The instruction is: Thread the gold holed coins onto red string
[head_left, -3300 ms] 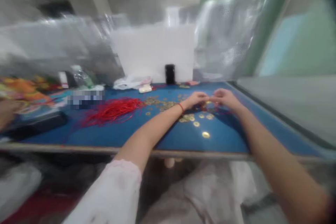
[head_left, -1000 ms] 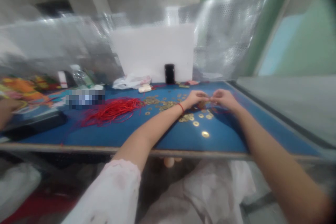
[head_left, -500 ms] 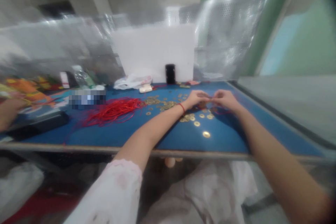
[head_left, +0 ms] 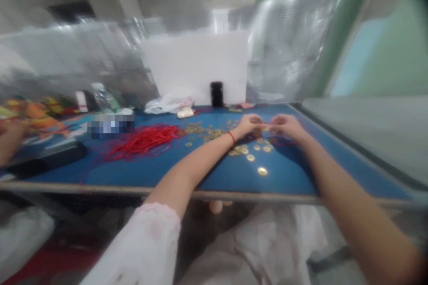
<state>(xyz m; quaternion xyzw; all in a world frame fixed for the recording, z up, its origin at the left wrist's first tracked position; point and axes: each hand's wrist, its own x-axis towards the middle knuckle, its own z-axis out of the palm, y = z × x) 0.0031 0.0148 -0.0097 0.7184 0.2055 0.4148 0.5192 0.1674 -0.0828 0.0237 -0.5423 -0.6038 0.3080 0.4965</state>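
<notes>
My left hand (head_left: 249,125), with a thin red bracelet (head_left: 231,137) at the wrist, reaches over the blue tabletop (head_left: 214,178), its fingertips pinched together. Close beside it, my right hand (head_left: 286,127) is also closed in a pinch, slightly blurred. A small yellowish spot shows between the fingertips, too small to name. Thin red cord (head_left: 282,143) trails under my right hand. Around and below both hands lie many brass-coloured round coins with holes, among them a bright single coin (head_left: 262,171) nearer the table edge.
A heap of red cords (head_left: 147,141) lies left of the coins. Behind stand a black phone (head_left: 217,94), a white plastic bag (head_left: 169,103) and a clear bottle (head_left: 102,98). At far left, another person's hand (head_left: 10,136) is near a dark box (head_left: 50,159).
My right hand's fingers have shifted slightly at the pinch, while my left hand stays nearly in place. The other person's hand at far left has moved a little left.
</notes>
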